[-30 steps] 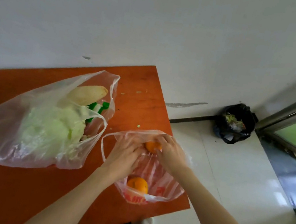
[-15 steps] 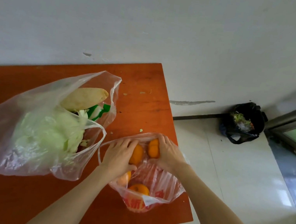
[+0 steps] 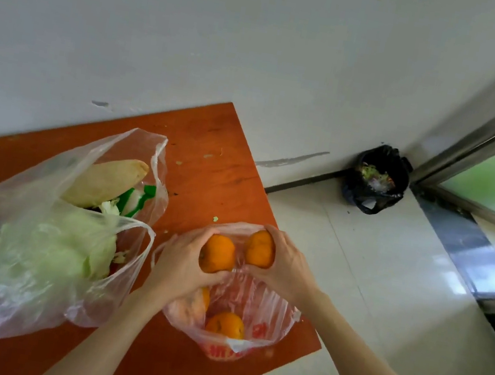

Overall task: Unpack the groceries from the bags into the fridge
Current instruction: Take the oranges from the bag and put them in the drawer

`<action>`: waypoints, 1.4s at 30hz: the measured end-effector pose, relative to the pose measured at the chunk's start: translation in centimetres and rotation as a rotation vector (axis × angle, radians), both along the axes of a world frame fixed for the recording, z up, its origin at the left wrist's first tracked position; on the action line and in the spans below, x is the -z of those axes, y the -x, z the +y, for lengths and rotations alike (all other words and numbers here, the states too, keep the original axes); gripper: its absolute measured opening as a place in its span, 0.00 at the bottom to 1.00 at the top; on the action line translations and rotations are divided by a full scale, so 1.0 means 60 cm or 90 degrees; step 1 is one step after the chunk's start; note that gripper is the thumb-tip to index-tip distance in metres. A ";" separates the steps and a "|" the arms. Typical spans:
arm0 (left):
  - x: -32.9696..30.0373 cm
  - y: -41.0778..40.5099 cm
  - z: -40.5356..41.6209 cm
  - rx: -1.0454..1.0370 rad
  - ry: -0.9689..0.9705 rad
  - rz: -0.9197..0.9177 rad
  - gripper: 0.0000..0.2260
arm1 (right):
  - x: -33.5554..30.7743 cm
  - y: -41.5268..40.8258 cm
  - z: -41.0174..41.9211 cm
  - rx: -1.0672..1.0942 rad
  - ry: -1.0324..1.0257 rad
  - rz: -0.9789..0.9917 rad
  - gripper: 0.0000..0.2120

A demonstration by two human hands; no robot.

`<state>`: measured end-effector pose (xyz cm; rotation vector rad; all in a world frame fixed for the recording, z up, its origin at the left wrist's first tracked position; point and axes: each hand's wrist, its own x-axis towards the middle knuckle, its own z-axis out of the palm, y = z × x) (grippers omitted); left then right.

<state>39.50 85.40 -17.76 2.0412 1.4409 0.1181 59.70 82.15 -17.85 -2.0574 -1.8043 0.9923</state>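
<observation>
Both hands curl round fruit above the small bag's [image 3: 255, 315] mouth, left hand [image 3: 178, 265] cupping one orange [image 3: 217, 254], right hand [image 3: 287, 266] gripping another orange [image 3: 259, 249] — firm, round, probably roll-prone, best palmed whole.

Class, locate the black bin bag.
In the head view, the black bin bag sits on the floor at right, in the wall corner beside the metal door frame.

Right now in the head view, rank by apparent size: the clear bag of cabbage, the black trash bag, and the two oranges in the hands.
1. Clear plastic bag of cabbage, by far the largest.
2. Black trash bag, though it sits farther away.
3. Orange in the left hand and orange in the right hand: too alike to rank.
</observation>
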 end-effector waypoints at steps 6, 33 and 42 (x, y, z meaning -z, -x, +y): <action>-0.057 -0.040 -0.024 -0.007 0.009 -0.101 0.36 | -0.043 -0.026 -0.055 0.168 -0.077 0.107 0.36; -0.131 -0.448 -0.820 0.656 0.155 -0.207 0.32 | -0.141 -0.155 -1.123 0.977 -0.207 -0.038 0.37; -0.116 -0.578 -1.106 0.881 0.199 -0.182 0.32 | -0.143 -0.170 -1.392 1.212 -0.219 -0.121 0.37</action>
